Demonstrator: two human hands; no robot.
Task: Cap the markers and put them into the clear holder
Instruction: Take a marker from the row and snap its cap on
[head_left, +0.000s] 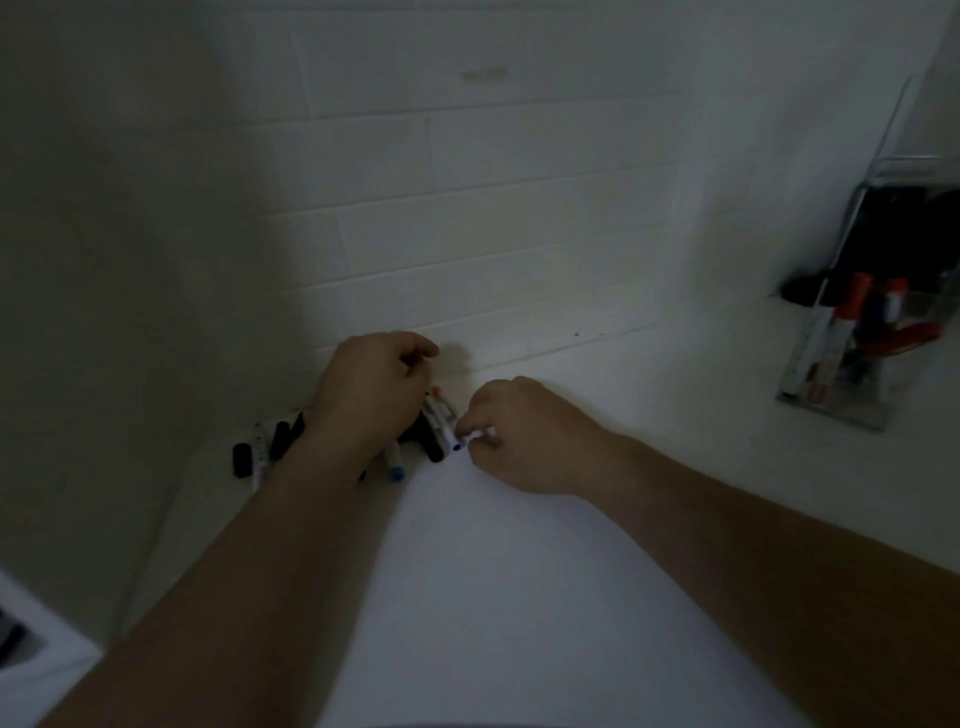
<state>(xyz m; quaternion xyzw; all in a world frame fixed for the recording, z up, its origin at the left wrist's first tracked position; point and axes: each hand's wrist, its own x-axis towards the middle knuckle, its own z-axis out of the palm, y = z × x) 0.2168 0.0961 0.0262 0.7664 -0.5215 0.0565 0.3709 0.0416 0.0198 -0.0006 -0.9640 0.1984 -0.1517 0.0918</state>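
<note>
The right hand (514, 436) pinches a blue-tipped marker (460, 441); the left hand (374, 395) is curled over the pile at nine o'clock, its hold unclear. Dim light risks mismatched caps.

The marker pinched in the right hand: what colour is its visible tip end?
Blue, on a white barrel marker, seen in the head view.
</note>
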